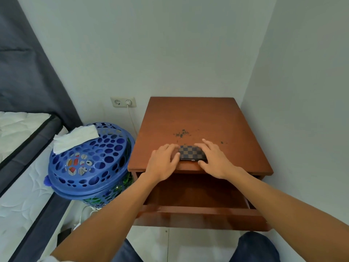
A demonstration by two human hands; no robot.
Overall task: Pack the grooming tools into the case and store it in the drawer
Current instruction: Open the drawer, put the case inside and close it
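A white-walled corner holds a brown wooden nightstand, its tabletop (198, 118) speckled with dark bits, its drawer (200, 212) pulled open below. The checkered case (191, 152) lies closed at the tabletop's front edge. Both forearms reach forward, palms down: the left hand (163, 162) curls over the case's left end, the right hand (214, 160) over its right end, thumbs at the front edge, each grip clamped on it. A blue basket (90, 163) stands beside

left hand (164, 161) + right hand (213, 159) grip checkered case (191, 151) | nightstand (207, 118) | drawer (198, 212) open
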